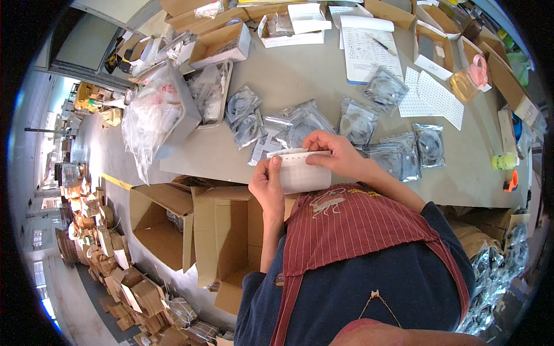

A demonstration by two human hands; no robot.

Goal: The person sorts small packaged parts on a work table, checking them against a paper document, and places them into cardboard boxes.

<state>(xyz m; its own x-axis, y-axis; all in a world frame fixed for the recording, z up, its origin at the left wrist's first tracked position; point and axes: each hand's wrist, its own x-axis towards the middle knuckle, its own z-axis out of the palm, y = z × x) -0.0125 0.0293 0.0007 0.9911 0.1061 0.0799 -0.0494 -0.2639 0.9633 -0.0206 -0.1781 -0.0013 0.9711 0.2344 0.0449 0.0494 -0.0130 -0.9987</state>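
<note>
A white sheet of small printed labels (304, 177) is held at the table's near edge, close to my apron. My left hand (269, 181) pinches its left edge, thumb on top. At the sheet's upper right edge, my right hand (334, 153) has its thumb and fingers closed on the paper; whether a label is peeling off there I cannot tell. Just beyond my hands lie clear zip bags with grey coiled parts (306, 124). More such bags (398, 157) rest right of my right hand, with one bag (429, 145) farther right.
Loose label sheets (438, 101), a clipboard (372, 52) with a pen and a pink-lidded bottle (467, 79) are at the far right. Grey bins with plastic bags (156, 106) stand left. Open cardboard boxes (222, 230) sit below the table's near edge. Orange scissors handles (511, 181) lie at right.
</note>
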